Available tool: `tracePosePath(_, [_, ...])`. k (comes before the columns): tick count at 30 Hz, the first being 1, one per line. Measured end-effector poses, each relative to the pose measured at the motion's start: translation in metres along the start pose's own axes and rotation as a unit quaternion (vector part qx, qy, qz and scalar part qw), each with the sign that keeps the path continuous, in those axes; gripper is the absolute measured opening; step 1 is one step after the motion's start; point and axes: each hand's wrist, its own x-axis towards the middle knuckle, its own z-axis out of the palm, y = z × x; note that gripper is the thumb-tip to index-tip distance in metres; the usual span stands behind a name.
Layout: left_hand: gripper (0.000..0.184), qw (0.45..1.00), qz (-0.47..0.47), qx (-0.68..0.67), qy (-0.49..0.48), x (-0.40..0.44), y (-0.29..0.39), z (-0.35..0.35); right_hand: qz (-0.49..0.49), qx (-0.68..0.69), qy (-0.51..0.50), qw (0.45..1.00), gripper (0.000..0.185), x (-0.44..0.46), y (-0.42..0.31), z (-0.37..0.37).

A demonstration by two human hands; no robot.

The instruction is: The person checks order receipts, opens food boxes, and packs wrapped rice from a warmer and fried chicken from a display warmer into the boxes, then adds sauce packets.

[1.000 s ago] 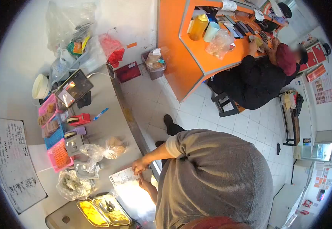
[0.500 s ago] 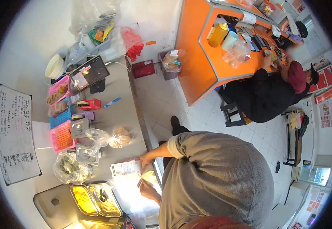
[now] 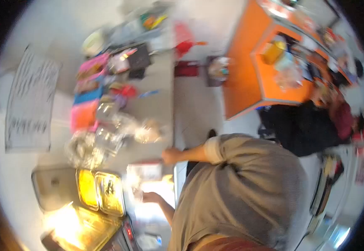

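Blur softens the whole view. My right hand (image 3: pixel 172 155) is curled closed above the counter's front edge; anything inside it is hidden. Lower down, my left hand (image 3: pixel 150 197) has its fingers pressed together at a pale, crumpled, see-through piece (image 3: pixel 137 190) too smeared to name. Between and left of the hands lies a printed sheet (image 3: pixel 145 170) on the counter (image 3: pixel 155 108). Bright glare covers the surface beside my left hand. Left of it stand two metal trays, one with yellow food (image 3: pixel 86 190), the other (image 3: pixel 110 193) with a dark utensil in it.
Plastic bags (image 3: pixel 147 131), coloured baskets (image 3: pixel 85 115), a tape dispenser (image 3: pixel 127 90) and a tablet (image 3: pixel 138 56) line the counter. A brightly lit yellow container (image 3: pixel 94 228) stands lower left. Beyond the aisle, a person in black (image 3: pixel 303 125) sits at an orange desk (image 3: pixel 242 85).
The camera view has swung, shifting the counter and desk right. My right hand has moved up off the printed sheet. My left hand has moved left, to the crumpled piece.
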Motion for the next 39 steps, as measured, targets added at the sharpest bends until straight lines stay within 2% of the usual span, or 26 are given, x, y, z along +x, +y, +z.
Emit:
tracePosePath(1, [0.037,0.998,0.008,0.060,0.022,-0.007,-0.027,-0.004,0.006,0.126,0.136,0.983,0.034,-0.007,0.008,-0.009])
tracePosePath(2, [0.038,0.998,-0.059,-0.031,0.009,-0.009,0.027,-0.017,-0.092,0.204,0.337,0.914,0.036,-0.025,0.005,-0.028])
tracePosePath(3, [0.041,0.999,-0.032,-0.041,-0.005,-0.014,0.039,-0.024,-0.167,0.161,0.476,0.848,0.044,-0.023,0.005,-0.054])
tracePosePath(4, [0.041,0.999,0.023,-0.039,0.018,-0.017,0.053,-0.031,-0.157,0.126,0.487,0.850,0.052,-0.021,-0.004,-0.076])
tracePosePath(5, [0.042,0.999,-0.012,-0.042,0.020,-0.028,0.046,-0.042,-0.142,0.089,0.502,0.848,0.059,-0.028,-0.019,-0.108])
tracePosePath(7, [0.043,0.996,-0.077,-0.047,0.028,-0.050,0.035,-0.067,-0.120,0.042,0.515,0.848,0.055,0.010,-0.039,-0.125])
tracePosePath(9, [0.044,0.988,-0.137,-0.044,0.050,-0.065,0.054,-0.084,-0.088,-0.004,0.471,0.878,0.050,0.046,-0.055,-0.132])
tracePosePath(10, [0.043,0.989,-0.085,-0.076,0.097,-0.069,0.110,-0.081,-0.067,-0.028,0.414,0.907,0.047,0.071,-0.051,-0.131])
tracePosePath(11, [0.041,0.986,-0.104,-0.018,0.129,-0.082,0.107,-0.088,-0.040,-0.054,0.359,0.931,0.044,0.090,-0.044,-0.135])
tracePosePath(12, [0.038,0.977,-0.079,-0.082,0.181,-0.087,0.119,-0.084,-0.061,-0.051,0.313,0.946,0.036,0.097,-0.039,-0.133])
tracePosePath(13, [0.036,0.982,-0.095,-0.032,0.163,-0.097,0.137,-0.087,-0.074,-0.049,0.275,0.957,0.029,0.093,-0.028,-0.135])
tracePosePath(14, [0.036,0.983,-0.110,0.018,0.144,-0.108,0.156,-0.090,-0.113,-0.002,0.295,0.949,0.024,0.072,-0.017,-0.146])
tracePosePath(16, [0.033,0.984,-0.121,-0.100,0.085,-0.120,0.155,-0.080,-0.128,0.159,0.333,0.921,0.026,-0.010,0.010,-0.196])
tracePosePath(17, [0.032,0.980,-0.140,-0.121,0.072,-0.129,0.172,-0.063,-0.172,0.193,0.373,0.891,0.028,0.008,0.052,-0.195])
tracePosePath(19, [0.030,0.971,-0.174,-0.157,0.043,-0.145,0.207,-0.031,-0.188,0.210,0.414,0.866,0.020,-0.084,0.087,-0.279])
tracePosePath(20, [0.029,0.965,-0.188,-0.179,0.024,-0.153,0.224,-0.012,-0.194,0.244,0.468,0.827,0.022,-0.145,0.097,-0.327])
tracePosePath(24, [0.027,0.938,-0.226,-0.253,-0.066,-0.173,0.296,0.065,-0.273,0.009,0.691,0.670,0.014,-0.319,0.209,-0.507])
tracePosePath(26, [0.027,0.918,-0.245,-0.292,-0.108,-0.177,0.330,0.102,-0.155,-0.007,0.769,0.621,0.014,-0.409,0.237,-0.584])
tracePosePath(27, [0.027,0.906,-0.255,-0.313,-0.125,-0.178,0.350,0.123,-0.098,0.090,0.790,0.599,0.019,-0.449,0.241,-0.620])
tracePosePath(28, [0.027,0.894,-0.262,-0.333,-0.145,-0.178,0.366,0.143,-0.018,-0.065,0.815,0.575,0.022,-0.470,0.304,-0.674])
tracePosePath(29, [0.027,0.882,-0.268,-0.355,-0.158,-0.177,0.386,0.162,0.009,-0.147,0.844,0.516,0.026,-0.490,0.345,-0.724])
tracePosePath(30, [0.029,0.870,-0.213,-0.395,-0.203,-0.173,0.388,0.187,0.075,-0.112,0.845,0.517,0.037,-0.513,0.349,-0.746])
tracePosePath(32, [0.028,0.859,-0.192,-0.410,-0.240,-0.163,0.401,0.235,0.053,0.005,0.827,0.559,0.047,-0.535,0.429,-0.816])
tracePosePath(34, [0.024,0.852,-0.204,-0.418,-0.240,-0.161,0.458,0.278,0.155,-0.123,0.819,0.538,0.044,-0.538,0.496,-0.849])
tracePosePath(37, [0.023,0.812,-0.249,-0.411,-0.333,-0.144,0.490,0.358,0.232,-0.170,0.809,0.512,0.047,-0.532,0.606,-0.905])
tracePosePath(39, [0.034,0.848,-0.116,-0.302,-0.420,-0.132,0.476,0.431,0.262,-0.142,0.807,0.509,0.052,-0.525,0.667,-0.934])
